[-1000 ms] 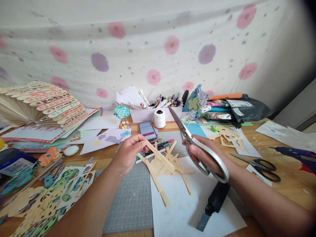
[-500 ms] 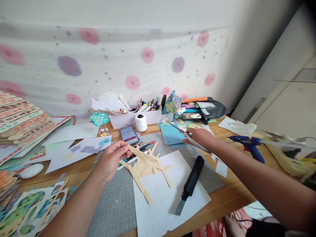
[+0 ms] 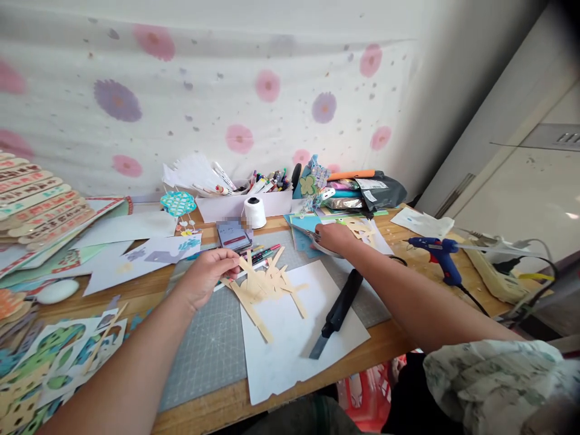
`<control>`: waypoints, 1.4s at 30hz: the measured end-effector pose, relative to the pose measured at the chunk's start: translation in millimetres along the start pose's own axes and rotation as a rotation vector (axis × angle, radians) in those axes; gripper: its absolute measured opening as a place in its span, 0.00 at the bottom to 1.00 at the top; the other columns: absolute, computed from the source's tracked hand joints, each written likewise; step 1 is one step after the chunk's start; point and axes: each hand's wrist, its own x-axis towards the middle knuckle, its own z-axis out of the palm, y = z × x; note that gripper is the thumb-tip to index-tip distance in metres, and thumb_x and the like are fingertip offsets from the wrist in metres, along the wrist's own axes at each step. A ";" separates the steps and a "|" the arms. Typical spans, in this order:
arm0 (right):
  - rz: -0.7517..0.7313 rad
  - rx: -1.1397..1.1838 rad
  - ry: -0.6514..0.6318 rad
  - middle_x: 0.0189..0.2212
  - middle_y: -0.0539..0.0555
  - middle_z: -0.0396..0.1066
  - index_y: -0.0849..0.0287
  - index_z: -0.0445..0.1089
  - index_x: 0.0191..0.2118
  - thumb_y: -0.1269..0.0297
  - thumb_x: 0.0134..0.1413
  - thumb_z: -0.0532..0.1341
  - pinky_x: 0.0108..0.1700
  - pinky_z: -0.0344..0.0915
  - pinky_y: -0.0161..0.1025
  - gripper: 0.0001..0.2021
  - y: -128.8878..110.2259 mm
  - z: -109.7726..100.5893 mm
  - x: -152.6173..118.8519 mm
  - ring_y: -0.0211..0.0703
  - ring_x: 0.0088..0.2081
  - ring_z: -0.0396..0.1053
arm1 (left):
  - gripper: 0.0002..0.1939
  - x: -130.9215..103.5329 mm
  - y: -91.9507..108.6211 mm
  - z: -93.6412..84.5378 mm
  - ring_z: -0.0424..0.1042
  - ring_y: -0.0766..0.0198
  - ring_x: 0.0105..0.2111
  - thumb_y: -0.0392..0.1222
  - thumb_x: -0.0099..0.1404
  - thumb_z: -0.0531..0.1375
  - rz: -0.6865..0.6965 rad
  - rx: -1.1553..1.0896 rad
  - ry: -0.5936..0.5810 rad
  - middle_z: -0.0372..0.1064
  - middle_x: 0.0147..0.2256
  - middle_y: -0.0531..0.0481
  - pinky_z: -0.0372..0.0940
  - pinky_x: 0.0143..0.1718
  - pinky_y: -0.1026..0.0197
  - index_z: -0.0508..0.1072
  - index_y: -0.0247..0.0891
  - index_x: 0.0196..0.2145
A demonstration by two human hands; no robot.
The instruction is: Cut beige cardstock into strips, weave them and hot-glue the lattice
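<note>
Strip (image 3: pixel 254 273) of pale tan material slopes away from the fingertips of the left hand (image 3: pixel 208 273) towards 4 o'clock, its near end pinched between thumb and forefinger. Scissors (image 3: pixel 302 230) lie at 2 o'clock from that pinch, well apart from it, their blades pointing towards 10 o'clock over blue paper (image 3: pixel 302 244); the right hand (image 3: pixel 336 237) has its fingers curled round the handles, though whether the blades are parted I cannot tell. So the left hand is the nearer to the strip. It looks thin, flat, narrow and straight-edged, and it crosses above a jumble of loose strips (image 3: pixel 270 281) in the same colour; whether it touches them is unclear. That jumble overlaps the 11 o'clock corner of a white sheet (image 3: pixel 281 356) on the desk (image 3: pixel 193 417), with a black-handled tool (image 3: pixel 342 303) at 4 o'clock from it.
</note>
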 end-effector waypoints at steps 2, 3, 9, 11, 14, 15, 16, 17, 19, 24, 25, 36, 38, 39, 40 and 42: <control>-0.032 -0.001 -0.027 0.52 0.58 0.69 0.59 0.67 0.54 0.60 0.64 0.60 0.48 0.71 0.51 0.16 3.4 -1.4 4.9 0.48 0.48 0.71 | 0.13 -0.8 0.5 1.5 0.65 0.64 0.23 0.49 0.45 0.64 -0.022 0.079 -0.033 0.69 0.22 0.52 0.61 0.28 0.61 0.72 0.37 0.23; -0.052 0.002 -0.039 0.52 0.58 0.69 0.59 0.67 0.54 0.60 0.64 0.60 0.48 0.71 0.50 0.16 5.5 -2.7 6.3 0.48 0.48 0.71 | 0.12 -1.2 0.6 2.5 0.65 0.64 0.23 0.49 0.45 0.64 -0.025 0.120 -0.046 0.68 0.21 0.52 0.61 0.27 0.61 0.72 0.37 0.22; -0.135 0.042 0.068 0.53 0.58 0.68 0.58 0.67 0.55 0.59 0.64 0.60 0.49 0.70 0.51 0.16 2.6 -15.2 -10.0 0.48 0.48 0.70 | 0.09 -2.4 -0.9 5.5 0.60 0.64 0.21 0.46 0.45 0.61 0.004 0.334 -0.093 0.60 0.17 0.56 0.52 0.24 0.63 0.68 0.39 0.17; -0.200 0.078 0.148 0.55 0.59 0.67 0.58 0.67 0.55 0.59 0.65 0.59 0.51 0.68 0.52 0.16 -6.2 -18.8 -25.8 0.50 0.50 0.69 | 0.09 -2.8 -1.0 5.5 0.59 0.64 0.22 0.47 0.46 0.60 0.021 0.371 -0.100 0.59 0.17 0.57 0.50 0.24 0.63 0.68 0.40 0.17; -0.415 0.162 0.117 0.50 0.61 0.70 0.60 0.71 0.52 0.61 0.64 0.59 0.52 0.66 0.46 0.15 -16.5 -20.8 -54.6 0.50 0.49 0.70 | 0.10 -4.0 -0.5 5.9 0.59 0.64 0.23 0.49 0.48 0.59 0.034 0.396 -0.127 0.60 0.20 0.57 0.51 0.26 0.63 0.69 0.40 0.21; -0.502 0.190 0.076 0.49 0.59 0.71 0.58 0.73 0.51 0.62 0.62 0.61 0.51 0.66 0.43 0.13 -16.6 -20.5 -64.2 0.48 0.48 0.71 | 0.11 -4.3 -0.4 6.1 0.59 0.64 0.24 0.50 0.48 0.58 0.034 0.401 -0.140 0.61 0.21 0.56 0.52 0.26 0.63 0.70 0.39 0.22; -0.579 0.213 0.034 0.47 0.57 0.72 0.56 0.74 0.49 0.63 0.60 0.62 0.51 0.66 0.41 0.12 -14.3 -19.8 -73.4 0.47 0.48 0.71 | 0.11 -4.5 -0.6 6.4 0.59 0.64 0.24 0.50 0.49 0.58 0.032 0.406 -0.151 0.61 0.22 0.56 0.52 0.26 0.63 0.70 0.39 0.23; -0.634 0.233 -0.002 0.46 0.56 0.73 0.56 0.74 0.48 0.64 0.59 0.63 0.51 0.66 0.40 0.12 -9.9 -18.6 -81.8 0.46 0.48 0.71 | 0.11 -4.5 -0.9 6.7 0.59 0.64 0.24 0.51 0.49 0.58 0.029 0.415 -0.157 0.61 0.22 0.56 0.52 0.26 0.63 0.69 0.39 0.23; -0.682 0.256 -0.043 0.47 0.57 0.73 0.57 0.74 0.49 0.65 0.56 0.65 0.51 0.66 0.41 0.14 3.5 -15.3 -96.4 0.48 0.49 0.71 | 0.12 -4.2 -1.8 7.8 0.58 0.64 0.24 0.51 0.49 0.58 0.027 0.437 -0.153 0.60 0.22 0.56 0.52 0.26 0.63 0.69 0.39 0.22; -0.701 0.258 -0.036 0.49 0.60 0.71 0.58 0.74 0.50 0.64 0.50 0.69 0.52 0.64 0.44 0.19 29.1 -0.8 -119.9 0.52 0.50 0.68 | 0.14 -3.5 -4.2 13.3 0.56 0.63 0.23 0.53 0.50 0.60 0.043 0.488 -0.132 0.58 0.20 0.56 0.49 0.26 0.63 0.68 0.39 0.20; -0.702 0.249 -0.035 0.47 0.59 0.72 0.57 0.75 0.48 0.64 0.52 0.67 0.51 0.64 0.44 0.15 30.2 2.4 -121.8 0.51 0.49 0.68 | 0.15 -3.2 -5.0 14.4 0.56 0.63 0.23 0.54 0.50 0.60 0.049 0.488 -0.129 0.58 0.20 0.56 0.49 0.26 0.64 0.69 0.39 0.21; -0.119 0.229 0.134 0.39 0.61 0.75 0.61 0.74 0.42 0.59 0.61 0.58 0.42 0.63 0.41 0.13 82.1 8.2 -110.6 0.53 0.41 0.71 | 0.13 -6.5 -6.8 20.8 0.55 0.65 0.23 0.54 0.54 0.63 -0.022 0.309 -0.116 0.57 0.18 0.58 0.50 0.27 0.66 0.72 0.42 0.24; -0.016 0.236 0.134 0.36 0.63 0.75 0.62 0.75 0.36 0.59 0.57 0.61 0.41 0.63 0.45 0.11 94.5 13.3 -104.4 0.58 0.40 0.72 | 0.12 -9.5 -3.1 25.8 0.56 0.66 0.22 0.51 0.54 0.63 -0.021 0.277 -0.122 0.58 0.18 0.59 0.50 0.27 0.67 0.72 0.41 0.23; 0.010 0.252 0.131 0.35 0.64 0.74 0.62 0.75 0.34 0.60 0.55 0.63 0.42 0.64 0.47 0.10 98.1 15.9 -101.9 0.61 0.41 0.72 | 0.11 -11.2 -1.5 28.7 0.56 0.67 0.22 0.50 0.53 0.64 -0.025 0.259 -0.119 0.59 0.18 0.59 0.50 0.27 0.66 0.72 0.40 0.22; 0.021 0.279 0.132 0.36 0.65 0.74 0.63 0.75 0.34 0.61 0.53 0.64 0.43 0.63 0.49 0.09 99.1 17.9 -100.1 0.63 0.43 0.71 | 0.10 -12.9 0.0 31.8 0.56 0.67 0.21 0.49 0.52 0.64 -0.028 0.238 -0.112 0.61 0.19 0.58 0.50 0.26 0.66 0.72 0.40 0.22; 0.015 0.362 0.153 0.43 0.69 0.72 0.65 0.75 0.38 0.63 0.53 0.64 0.49 0.61 0.54 0.10 91.8 19.4 -98.9 0.68 0.50 0.67 | 0.11 -16.0 2.9 38.1 0.58 0.67 0.22 0.49 0.52 0.63 -0.032 0.206 -0.110 0.64 0.21 0.57 0.52 0.26 0.65 0.73 0.39 0.23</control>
